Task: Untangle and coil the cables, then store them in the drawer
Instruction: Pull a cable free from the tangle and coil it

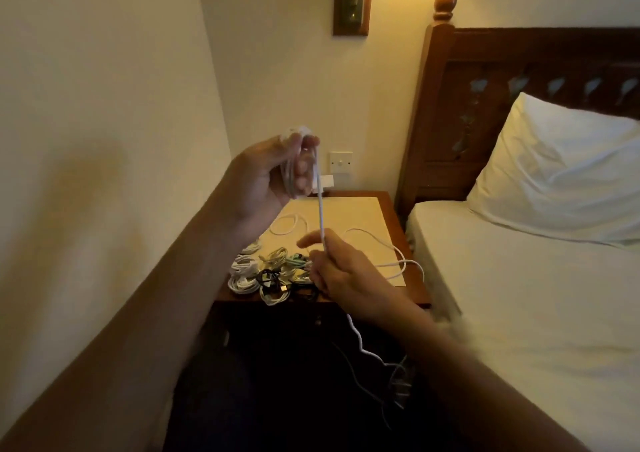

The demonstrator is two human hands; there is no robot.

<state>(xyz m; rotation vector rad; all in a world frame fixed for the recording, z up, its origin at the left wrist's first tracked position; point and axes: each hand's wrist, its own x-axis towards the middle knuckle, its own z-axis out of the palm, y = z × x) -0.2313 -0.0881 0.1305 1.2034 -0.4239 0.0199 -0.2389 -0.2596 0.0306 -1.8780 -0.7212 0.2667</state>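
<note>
Several loops of white cable [293, 171] are held wound around the curled fingers of the left hand [259, 178], raised above the bedside table [360, 209], on whose front left finished coils [266, 275] are heaped. From the loops the free length is stretched almost straight down, leaning slightly rightward, to the right hand [346, 275], where it is pinched between thumb and fingers. Below that lower hand the slack is seen trailing toward the floor, so the next loop would probably be carried upward.

We see one white cable [321, 209], partly looped, stretched taut above coiled white, black and green cables [270, 273] heaped on the nightstand [393, 223].
</note>
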